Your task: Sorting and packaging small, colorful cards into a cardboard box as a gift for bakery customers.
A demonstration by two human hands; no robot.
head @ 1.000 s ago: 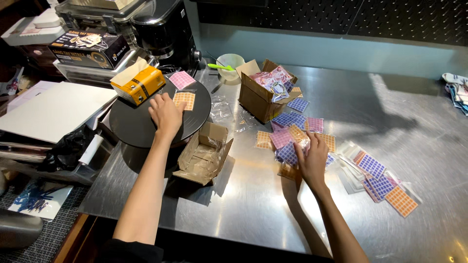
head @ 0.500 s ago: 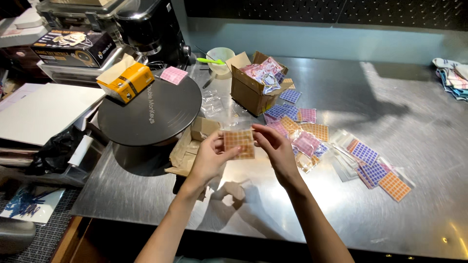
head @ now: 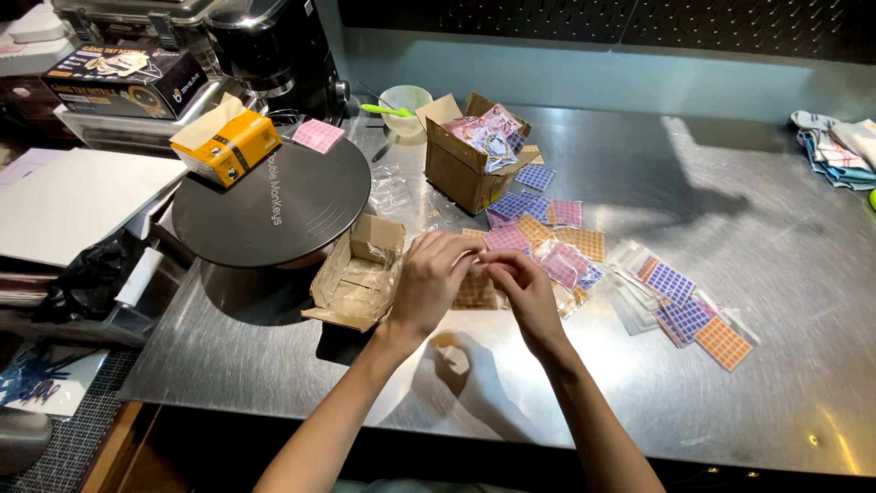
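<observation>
My left hand point(head: 431, 277) and my right hand point(head: 517, 283) meet above the steel table point(head: 730, 393), both pinching the top edge of an orange sticker sheet in a clear sleeve point(head: 476, 290). The sheet hangs below my fingers, partly hidden by them. Just left of my left hand sits an open, empty brown cardboard box point(head: 358, 272). Behind my hands lies a loose pile of pink, purple and orange sticker sheets point(head: 547, 239).
A round black turntable point(head: 271, 205) carries a yellow box point(head: 226, 146) and a pink sheet point(head: 318, 136). An open carton of packets point(head: 474, 155) stands behind. More sheets point(head: 686, 306) lie to the right, folded cloths point(head: 835, 146) far right, a white board point(head: 78, 196) left.
My left hand took an orange sheet off the turntable and brought it in front of me. My right hand left the pile and joined it on the sheet.
</observation>
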